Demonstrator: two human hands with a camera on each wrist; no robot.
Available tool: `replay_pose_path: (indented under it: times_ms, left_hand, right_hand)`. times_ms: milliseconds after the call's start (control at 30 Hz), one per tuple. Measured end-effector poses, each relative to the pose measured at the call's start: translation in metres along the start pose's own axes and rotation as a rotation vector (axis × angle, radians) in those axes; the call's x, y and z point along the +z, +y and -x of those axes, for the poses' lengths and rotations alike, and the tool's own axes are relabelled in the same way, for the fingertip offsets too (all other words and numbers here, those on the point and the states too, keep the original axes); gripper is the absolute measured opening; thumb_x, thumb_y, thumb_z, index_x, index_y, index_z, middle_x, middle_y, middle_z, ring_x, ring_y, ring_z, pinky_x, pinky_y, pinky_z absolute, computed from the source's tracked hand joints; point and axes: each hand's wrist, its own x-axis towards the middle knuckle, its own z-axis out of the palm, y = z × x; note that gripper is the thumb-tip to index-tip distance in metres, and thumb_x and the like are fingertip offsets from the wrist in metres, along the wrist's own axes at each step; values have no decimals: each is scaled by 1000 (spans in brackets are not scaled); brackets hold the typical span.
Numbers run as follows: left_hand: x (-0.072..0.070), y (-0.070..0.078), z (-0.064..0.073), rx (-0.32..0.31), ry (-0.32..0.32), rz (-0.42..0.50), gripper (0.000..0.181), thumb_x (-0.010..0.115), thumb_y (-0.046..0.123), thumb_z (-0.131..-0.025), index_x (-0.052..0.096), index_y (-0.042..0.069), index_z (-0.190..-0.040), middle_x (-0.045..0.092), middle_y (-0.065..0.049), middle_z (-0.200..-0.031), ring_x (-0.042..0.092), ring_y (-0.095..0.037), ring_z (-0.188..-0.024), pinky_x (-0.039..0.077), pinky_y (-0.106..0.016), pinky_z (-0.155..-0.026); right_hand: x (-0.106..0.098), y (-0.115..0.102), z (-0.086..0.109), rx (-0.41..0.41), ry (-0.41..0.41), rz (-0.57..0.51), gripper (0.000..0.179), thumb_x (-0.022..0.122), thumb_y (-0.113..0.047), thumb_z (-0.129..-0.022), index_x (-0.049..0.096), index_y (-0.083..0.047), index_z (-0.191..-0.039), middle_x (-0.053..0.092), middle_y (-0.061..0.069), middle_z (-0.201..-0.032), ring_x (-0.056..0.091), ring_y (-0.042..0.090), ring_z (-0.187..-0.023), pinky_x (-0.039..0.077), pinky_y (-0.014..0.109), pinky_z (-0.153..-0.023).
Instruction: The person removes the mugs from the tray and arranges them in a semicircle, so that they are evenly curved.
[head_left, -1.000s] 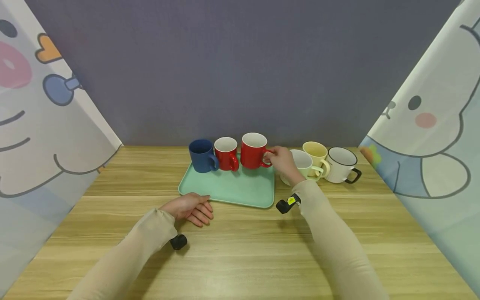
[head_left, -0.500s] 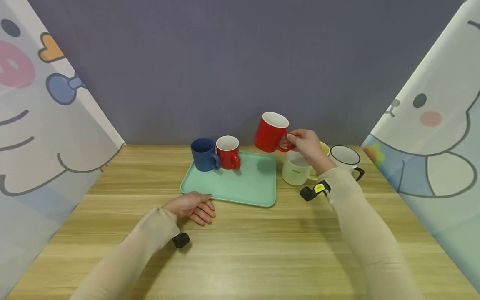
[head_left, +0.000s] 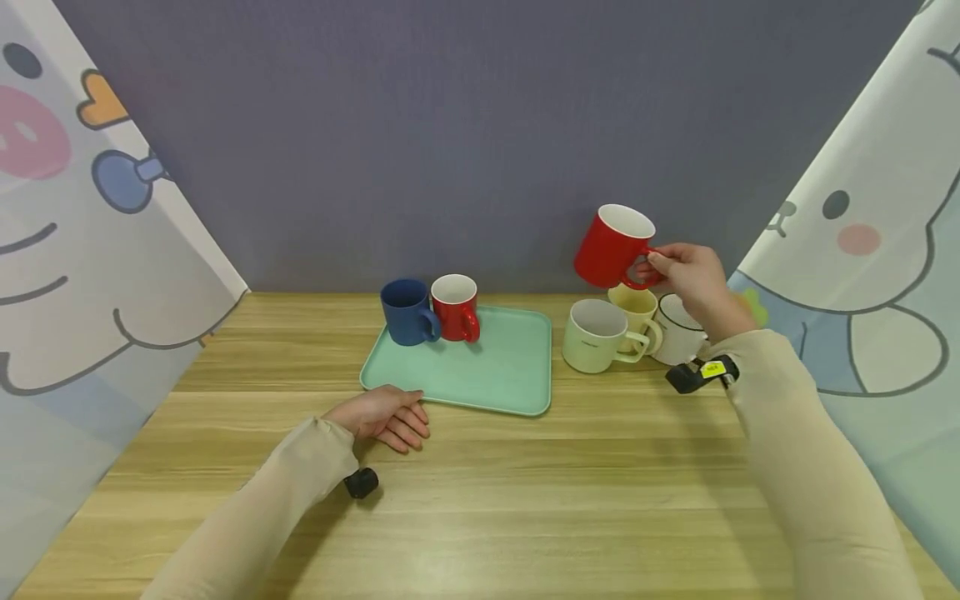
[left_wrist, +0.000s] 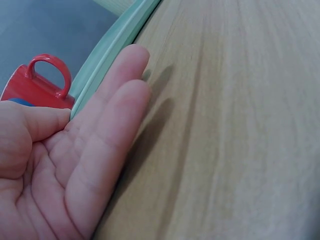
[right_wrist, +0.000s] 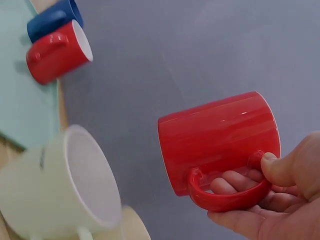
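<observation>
A red mug (head_left: 611, 248) with a white inside hangs tilted in the air at the right, above the other mugs. My right hand (head_left: 693, 279) grips it by its handle; in the right wrist view the thumb presses on the handle (right_wrist: 232, 200) with fingers through the loop. My left hand (head_left: 382, 417) lies at the front edge of the mint green tray (head_left: 480, 383), its thumb at the rim and its other fingers extended over the table. On the tray's back left stand a blue mug (head_left: 405, 312) and a second red mug (head_left: 454, 308).
Right of the tray stand a pale green mug (head_left: 592, 337), a yellow mug (head_left: 633, 307) and a white mug with a dark rim (head_left: 675, 333), partly hidden by my right hand. A grey wall (head_left: 480, 150) rises behind the wooden table (head_left: 495, 500); cartoon-printed sheets flank it.
My right hand has lifted the red mug off the tray's right side and carried it up and rightward, past the pale green mug. The left hand has stayed in place.
</observation>
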Motion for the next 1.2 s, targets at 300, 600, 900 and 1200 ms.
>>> replay_pose_path:
  times_ms: [300,600,900,1200]
  left_hand:
    - [2,-2,-4,-2,-15,1,46,35,30,-110,64,-5,-106,72,-11,-92,72,-21,-76,60,-40,-72]
    - [2,0,-3,6,7,-8,46,34,30,-110,63,-6,-107,72,-10,-91,72,-21,-76,60,-40,-71]
    - [2,-3,-3,0,7,-2,47,35,30,-110,64,-6,-106,73,-10,-90,72,-22,-76,60,-40,-71]
    - [3,-2,-2,-1,9,-3,47,34,30,-110,64,-6,-105,73,-10,-90,72,-22,-75,60,-40,-71]
  right_hand:
    - [-47,15,13,56,75,97,44,46,-15,-106,42,21,-131,63,-21,-77,63,-4,-74,54,14,-69]
    - [-83,30,31,92,151,-9,16,48,-11,-105,58,1,-105,67,-17,-73,66,-1,-68,54,14,-63]
    - [-113,51,51,145,212,41,19,47,-15,-105,57,1,-107,65,-21,-71,64,-4,-65,53,12,-60]
    - [-139,68,72,196,212,-94,30,50,-15,-104,63,-25,-79,68,-16,-69,66,-1,-63,53,13,-57]
